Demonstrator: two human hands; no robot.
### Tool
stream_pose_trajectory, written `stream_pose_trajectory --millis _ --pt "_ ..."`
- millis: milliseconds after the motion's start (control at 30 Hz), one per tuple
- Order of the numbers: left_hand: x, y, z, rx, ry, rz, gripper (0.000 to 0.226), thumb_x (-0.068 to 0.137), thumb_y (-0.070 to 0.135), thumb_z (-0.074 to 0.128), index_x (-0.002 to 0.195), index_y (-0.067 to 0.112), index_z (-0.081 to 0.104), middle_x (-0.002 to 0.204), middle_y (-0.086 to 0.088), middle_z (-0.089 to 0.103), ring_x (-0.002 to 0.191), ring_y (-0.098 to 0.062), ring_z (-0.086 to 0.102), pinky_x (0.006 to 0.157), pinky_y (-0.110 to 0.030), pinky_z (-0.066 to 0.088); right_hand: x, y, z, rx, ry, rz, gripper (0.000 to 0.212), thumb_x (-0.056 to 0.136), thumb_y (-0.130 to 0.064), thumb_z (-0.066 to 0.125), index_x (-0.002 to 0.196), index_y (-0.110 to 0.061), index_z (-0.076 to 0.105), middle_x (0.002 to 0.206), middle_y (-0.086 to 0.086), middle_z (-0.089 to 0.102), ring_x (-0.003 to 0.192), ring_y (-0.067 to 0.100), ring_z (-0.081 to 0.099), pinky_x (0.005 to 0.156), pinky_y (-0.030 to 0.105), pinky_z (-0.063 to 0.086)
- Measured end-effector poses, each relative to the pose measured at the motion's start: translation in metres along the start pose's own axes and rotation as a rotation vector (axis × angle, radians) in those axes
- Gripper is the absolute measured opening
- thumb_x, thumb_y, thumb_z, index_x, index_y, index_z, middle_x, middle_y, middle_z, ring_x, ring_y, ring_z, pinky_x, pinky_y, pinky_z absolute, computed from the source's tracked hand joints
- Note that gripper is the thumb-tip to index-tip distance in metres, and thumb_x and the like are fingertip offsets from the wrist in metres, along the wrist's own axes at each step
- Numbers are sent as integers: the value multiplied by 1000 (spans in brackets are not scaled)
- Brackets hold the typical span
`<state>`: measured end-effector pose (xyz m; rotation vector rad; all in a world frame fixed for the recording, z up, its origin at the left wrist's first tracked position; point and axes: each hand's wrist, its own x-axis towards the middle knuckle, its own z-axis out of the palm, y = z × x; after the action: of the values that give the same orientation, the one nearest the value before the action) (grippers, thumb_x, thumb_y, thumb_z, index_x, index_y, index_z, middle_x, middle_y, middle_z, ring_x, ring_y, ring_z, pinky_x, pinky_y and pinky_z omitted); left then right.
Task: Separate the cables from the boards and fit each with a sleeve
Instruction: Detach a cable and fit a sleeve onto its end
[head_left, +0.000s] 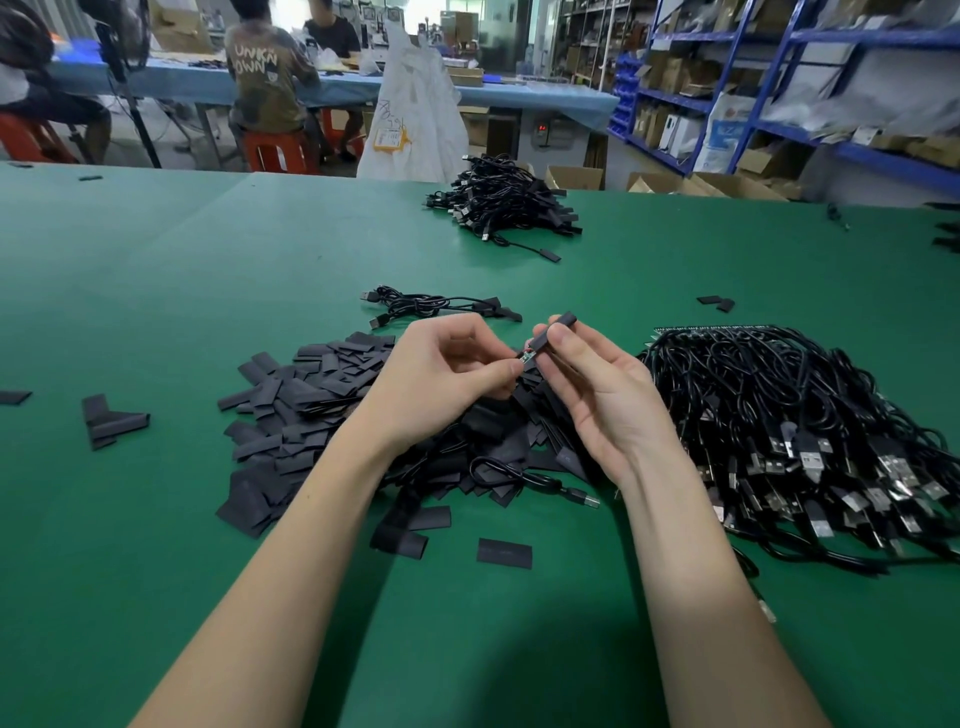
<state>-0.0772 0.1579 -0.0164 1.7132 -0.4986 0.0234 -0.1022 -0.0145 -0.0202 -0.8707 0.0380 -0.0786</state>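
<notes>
Big green table (156, 291): unprocessed cables (789, 415) heaped at three o'clock, loose sleeves (311, 395) at nine, finished ones piled at twelve, no bins or trays in sight. Centre stage, sleeving looks underway: left hand (441, 379) pinches the small board end (525, 357), right hand (597, 384) pinches a sleeve (553, 332). Next, it needs lining up and sliding over.

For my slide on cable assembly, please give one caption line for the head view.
Left hand and right hand slide a black sleeve onto a cable's small board.
</notes>
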Motion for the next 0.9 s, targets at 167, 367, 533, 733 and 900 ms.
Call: stream_pose_trajectory --millis 167,367,533,733,900 --pt "-1 0 5 -155 1 -66 8 85 1 77 85 -1 69 78 -8 75 68 -16 72 69 -21 57 2 3 -1 -12 6 4 12 71 -9 78 82 -10 81 98 13 77 91 16 75 74 20 59" --pt "-2 0 7 -197 33 -109 7 85 2 78 84 2 70 77 -9 74 68 -14 71 65 -15 53 1 5 1 -107 5 -8 36 64 -14 82 98 -4 74 101 13 78 93 17 75 74 20 58" --pt "-1 -2 6 -181 42 -70 10 83 0 79 88 4 72 80 -12 75 71 -18 72 76 -27 61 0 4 0 -77 44 -30 31 66 -10 81 95 -2 73 94 11 78 89 17 76 73 20 59" --pt "-2 -3 5 -92 54 -54 9 83 2 80 88 5 73 81 -10 77 72 -19 75 71 -22 58 -1 7 0 -49 55 -21 21 66 -9 81 86 -5 75 91 11 78 86 16 76 71 20 59" --pt "-1 -3 6 -104 56 -53 9 83 1 79 86 5 72 81 -11 77 72 -21 75 72 -23 59 0 8 1 -68 60 -38 25 70 -9 81 94 -4 73 91 10 78 86 16 76 72 21 59"
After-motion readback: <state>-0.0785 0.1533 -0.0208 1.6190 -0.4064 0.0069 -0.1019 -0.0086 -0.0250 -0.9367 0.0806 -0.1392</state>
